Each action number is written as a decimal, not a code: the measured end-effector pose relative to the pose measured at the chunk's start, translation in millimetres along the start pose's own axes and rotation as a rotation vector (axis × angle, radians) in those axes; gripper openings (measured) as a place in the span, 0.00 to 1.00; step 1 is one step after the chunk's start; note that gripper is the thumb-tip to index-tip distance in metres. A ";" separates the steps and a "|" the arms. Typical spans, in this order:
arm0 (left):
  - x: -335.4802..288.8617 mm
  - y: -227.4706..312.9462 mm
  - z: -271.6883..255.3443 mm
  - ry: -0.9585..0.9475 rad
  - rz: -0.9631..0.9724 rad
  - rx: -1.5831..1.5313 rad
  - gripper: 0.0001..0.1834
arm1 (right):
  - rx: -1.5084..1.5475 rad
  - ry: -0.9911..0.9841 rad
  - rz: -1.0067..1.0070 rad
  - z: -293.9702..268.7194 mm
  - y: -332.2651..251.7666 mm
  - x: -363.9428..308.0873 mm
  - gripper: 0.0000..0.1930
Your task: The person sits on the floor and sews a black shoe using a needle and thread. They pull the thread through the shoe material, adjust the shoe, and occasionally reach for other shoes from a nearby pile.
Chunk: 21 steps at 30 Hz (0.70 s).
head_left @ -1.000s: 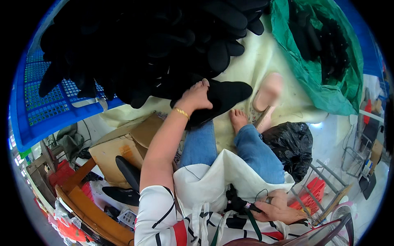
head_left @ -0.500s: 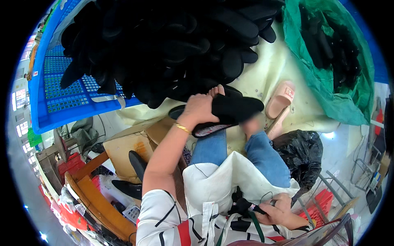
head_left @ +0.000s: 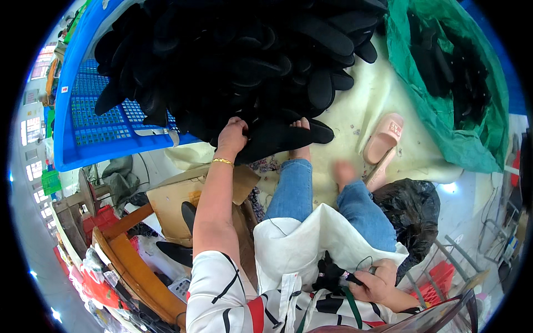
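Note:
My left hand [head_left: 232, 135] is at the near edge of a big heap of black slippers [head_left: 244, 72], fingers curled in on a black slipper; dark surroundings hide exactly where they grip. Just right of it, another long black slipper [head_left: 316, 132] lies across my left foot, toes showing above it. Low in the picture, at my lap, my right hand [head_left: 378, 282] is closed round a slim black object [head_left: 350, 277] with a small patterned band; its kind cannot be made out. Beside it a black bunch [head_left: 328, 272] rests on my white apron [head_left: 283, 250].
The heap fills a blue plastic crate [head_left: 66, 133]. A green sack [head_left: 472, 144] with more black pieces stands far right. Pink slides [head_left: 385, 137] and a black plastic bag [head_left: 408, 213] are right of my legs. A cardboard box [head_left: 172, 205] and wooden chair [head_left: 130, 266] stand left.
My left hand has moved left and up to the heap. The black slipper it held over my feet no longer covers my right foot. My right hand stays at my lap.

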State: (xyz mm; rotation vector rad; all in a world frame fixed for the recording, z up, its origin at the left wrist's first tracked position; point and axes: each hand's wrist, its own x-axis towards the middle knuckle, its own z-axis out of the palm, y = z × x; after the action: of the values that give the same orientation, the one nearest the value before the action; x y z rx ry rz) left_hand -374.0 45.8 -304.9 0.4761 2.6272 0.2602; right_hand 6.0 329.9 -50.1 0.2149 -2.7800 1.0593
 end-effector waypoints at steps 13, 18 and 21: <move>-14.9 19.6 33.9 0.046 -0.163 0.266 0.30 | 0.074 0.034 -0.030 6.2 2.3 1.2 0.19; -15.0 2.4 63.5 -0.028 -0.128 0.191 0.20 | 0.049 0.019 -0.036 5.6 5.8 -1.6 0.23; -17.1 12.4 48.7 -0.056 -0.096 0.168 0.16 | 0.005 -0.048 0.011 3.3 0.4 -0.3 0.22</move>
State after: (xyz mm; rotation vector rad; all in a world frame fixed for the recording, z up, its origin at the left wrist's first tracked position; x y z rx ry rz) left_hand -333.4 55.8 -337.6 0.4048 2.6192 -0.0043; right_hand 6.0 328.0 -52.8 0.2281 -2.8244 1.0776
